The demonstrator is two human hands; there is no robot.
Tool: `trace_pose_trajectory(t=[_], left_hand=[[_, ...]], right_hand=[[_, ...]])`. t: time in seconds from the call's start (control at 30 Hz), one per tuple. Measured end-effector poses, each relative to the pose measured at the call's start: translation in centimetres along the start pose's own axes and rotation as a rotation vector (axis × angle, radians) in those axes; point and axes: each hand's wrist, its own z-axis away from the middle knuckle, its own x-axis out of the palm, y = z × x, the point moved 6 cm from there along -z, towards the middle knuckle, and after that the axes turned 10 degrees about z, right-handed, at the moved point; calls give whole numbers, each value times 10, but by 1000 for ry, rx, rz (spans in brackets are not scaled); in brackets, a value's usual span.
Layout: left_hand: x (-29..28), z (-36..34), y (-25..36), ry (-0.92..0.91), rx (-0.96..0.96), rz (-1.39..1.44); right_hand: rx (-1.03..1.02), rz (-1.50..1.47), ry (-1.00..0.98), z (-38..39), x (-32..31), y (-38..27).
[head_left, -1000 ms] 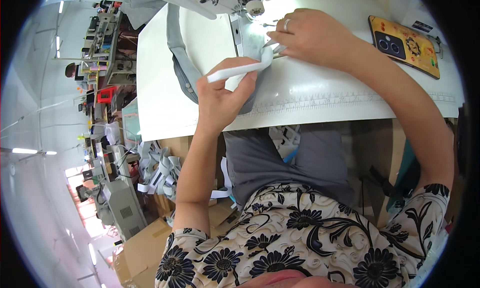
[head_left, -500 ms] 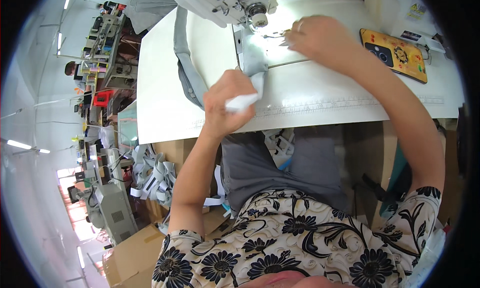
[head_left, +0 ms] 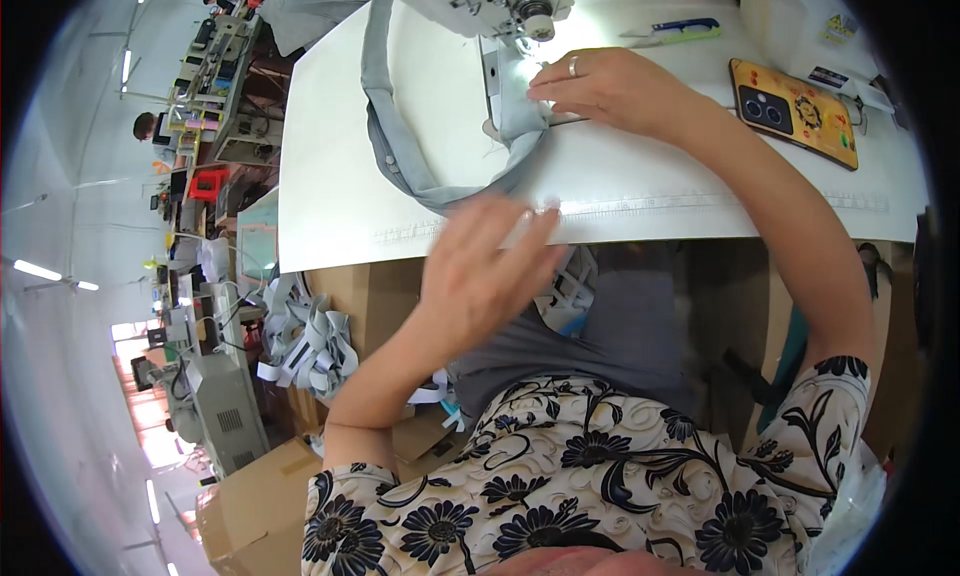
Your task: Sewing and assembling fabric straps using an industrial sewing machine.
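Note:
A long grey fabric strip [head_left: 400,146] loops over the white table, one end lying under the head of a sewing machine [head_left: 500,6]. My right hand [head_left: 620,91], a ring on one finger, reaches over that end beside the needle area. Its fingers are stretched out, and the fingertips touch the fabric. Near the table's front edge, my left hand [head_left: 485,271] is blurred by motion. Its fingers are spread with nothing visible in them, just in front of the strip's curve. Behind my right hand lies a small pointed tool with blue and green handles [head_left: 690,31], resembling thread snips.
A phone in a yellow patterned case [head_left: 795,114] rests on the table at right. Along the front edge runs a printed measuring scale [head_left: 640,206]. Grey and white strips [head_left: 310,346] are heaped low at left, beyond a cardboard box [head_left: 265,506]. A person [head_left: 150,128] sits farther off.
My left hand has come nearer to me and opened; the white piece it held is out of sight. My right hand has released the small tool and moved down onto the fabric.

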Motion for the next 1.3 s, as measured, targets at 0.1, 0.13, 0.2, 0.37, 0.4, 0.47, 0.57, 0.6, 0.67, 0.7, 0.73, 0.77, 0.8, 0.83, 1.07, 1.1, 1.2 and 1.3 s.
trace_pose_trajectory(t=[0.1,0.13,0.2,0.37,0.4,0.47,0.57,0.6,0.67,0.7,0.73,0.77,0.8,0.83,1.07,1.1,1.2,1.3], left_hand=[[3,-21,-35,-17,-64,-159],[11,-16,-51,-111,-194,-144],[14,-6,-62,-118,-267,-65],[14,-11,-57,-105,-268,-15],[14,-15,-50,-106,-194,-69],[20,-19,-43,-109,-119,-119],[31,-25,-32,-131,5,-213],[34,-26,-29,-156,26,-252],[36,-23,-26,-182,41,-289],[37,-21,-28,-207,18,-274],[39,-19,-29,-230,-3,-261],[37,-18,-29,-227,-5,-259],[36,-17,-32,-245,-80,-148],[33,-16,-37,-266,-153,-35],[39,-30,-122,-157,-934,707],[44,-37,-122,-157,-954,751],[52,-40,-123,-131,-956,779],[55,-35,-129,-114,-955,776]], right_hand=[[-48,50,-118,-6,-1,0],[-47,52,-117,-7,1,1],[-122,76,-88,-8,2,-1],[-157,88,-102,-13,0,-4],[-148,117,-112,-16,0,-6],[-140,149,-87,-21,1,-8],[-115,161,-17,-24,8,-13],[-98,139,25,-23,8,-13],[-100,157,22,-12,8,-16],[-100,177,21,-4,8,-18],[-102,177,18,5,9,-21],[-19,175,24,14,8,-21],[64,172,30,21,8,-18],[67,172,26,20,7,-21],[113,220,-36,13,-2,-26],[139,231,-21,14,-5,-25],[170,201,26,17,-5,-24],[244,126,23,18,-2,-21]])
